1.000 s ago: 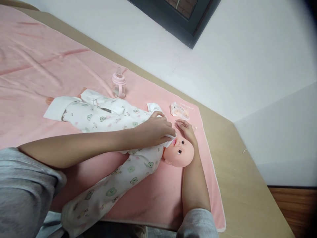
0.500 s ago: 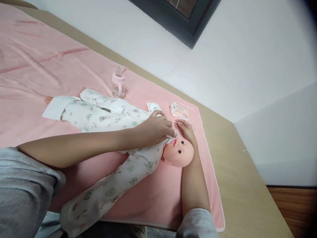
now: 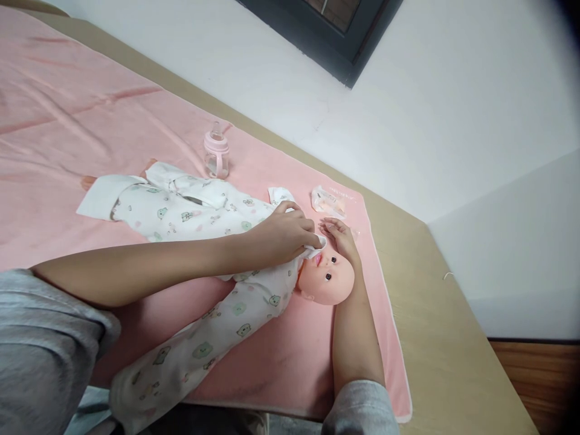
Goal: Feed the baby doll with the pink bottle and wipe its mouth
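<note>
A baby doll lies on its back on the pink blanket, dressed in white clothes with green animal prints. My left hand reaches across its chest, fingers closed on a small white cloth at the doll's mouth and chin. Whether this cloth is separate from the collar I cannot tell. My right forearm passes along the top of the doll's head. Beyond the head, my right hand rests with fingers extended near the doll's cheek, apparently holding nothing. One sleeve of the clothes stretches toward the near table edge.
A baby bottle with a pink collar and handle stands beyond the doll's legs. A small clear packet lies past my right hand. The pink blanket covers much of the wooden table, which meets a white wall below a dark window frame.
My left hand and the white cloth stay at the doll's mouth, with at most a very slight shift. The doll, bottle and packet stay in place.
</note>
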Action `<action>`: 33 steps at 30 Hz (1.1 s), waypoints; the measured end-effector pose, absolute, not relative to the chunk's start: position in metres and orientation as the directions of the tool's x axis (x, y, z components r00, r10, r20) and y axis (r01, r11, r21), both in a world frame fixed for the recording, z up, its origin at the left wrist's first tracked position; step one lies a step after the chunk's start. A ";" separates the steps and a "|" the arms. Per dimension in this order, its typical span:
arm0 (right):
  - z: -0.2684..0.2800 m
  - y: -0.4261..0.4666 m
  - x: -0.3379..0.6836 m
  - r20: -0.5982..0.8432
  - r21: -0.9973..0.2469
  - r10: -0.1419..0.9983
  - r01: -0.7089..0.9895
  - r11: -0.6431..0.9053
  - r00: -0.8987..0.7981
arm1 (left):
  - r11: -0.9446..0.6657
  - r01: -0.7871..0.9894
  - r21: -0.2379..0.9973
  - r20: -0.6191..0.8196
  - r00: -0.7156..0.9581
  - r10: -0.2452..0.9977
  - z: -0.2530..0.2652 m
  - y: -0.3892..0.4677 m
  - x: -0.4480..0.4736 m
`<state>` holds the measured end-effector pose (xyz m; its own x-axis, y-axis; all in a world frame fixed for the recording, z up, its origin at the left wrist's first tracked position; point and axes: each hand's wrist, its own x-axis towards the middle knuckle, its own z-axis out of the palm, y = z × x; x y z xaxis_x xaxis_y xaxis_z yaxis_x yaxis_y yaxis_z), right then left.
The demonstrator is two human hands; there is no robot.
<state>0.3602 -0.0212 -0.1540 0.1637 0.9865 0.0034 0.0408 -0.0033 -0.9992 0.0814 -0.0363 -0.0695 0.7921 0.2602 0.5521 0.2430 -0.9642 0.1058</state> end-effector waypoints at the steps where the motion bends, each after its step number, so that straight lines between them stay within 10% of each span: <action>1: -0.154 -0.021 0.360 0.003 -0.999 0.987 0.039 -0.003 0.164 | -0.965 0.241 0.101 0.556 0.791 0.256 -0.070 -0.036 0.082; 16: -0.155 -0.019 0.362 -0.014 -1.000 0.982 0.019 -0.018 0.186 | -0.919 0.113 0.377 0.485 0.821 0.300 -0.066 -0.041 0.080; 33: -0.156 -0.017 0.364 -0.036 -0.999 0.983 0.012 -0.039 0.178 | -0.933 0.141 0.330 0.476 0.829 0.294 -0.071 -0.040 0.081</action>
<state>0.3639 -0.0171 -0.1560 0.1777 0.9834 -0.0363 0.0120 -0.0391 -0.9992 0.0814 -0.0397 -0.0706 0.8286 0.2939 0.4764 0.1414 -0.9333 0.3300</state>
